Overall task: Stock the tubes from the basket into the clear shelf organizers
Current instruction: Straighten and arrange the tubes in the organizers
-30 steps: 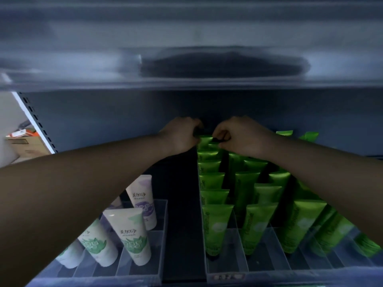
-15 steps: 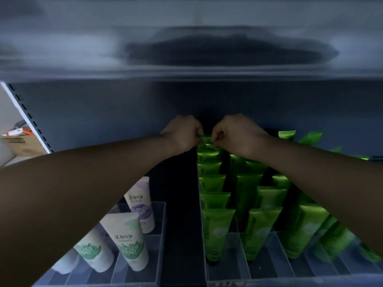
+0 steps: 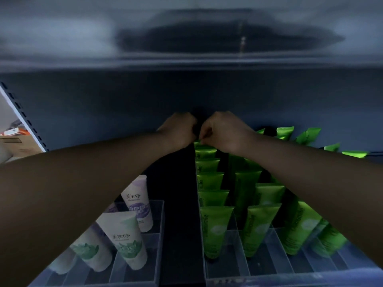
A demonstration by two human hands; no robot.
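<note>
Both my arms reach deep into the dim shelf. My left hand [image 3: 179, 129] and my right hand [image 3: 224, 131] meet at the back of the leftmost row of green tubes [image 3: 215, 224]. Each hand's curled fingers pinch the top edge of the rearmost green tube [image 3: 198, 141], which is mostly hidden behind them. The green tubes stand cap-down in rows inside a clear shelf organizer [image 3: 259, 272] on the right. My right forearm crosses over the middle rows.
A second clear organizer [image 3: 159, 245] at lower left holds white tubes [image 3: 126, 241] with green and purple prints. A dark gap separates the two organizers. The shelf above hangs close overhead. A cardboard box [image 3: 12, 146] sits beyond the perforated upright at far left.
Both hands stay together at the rearmost green tube and have shifted slightly toward the back. The view has tilted a little, showing more of the shelf above.
</note>
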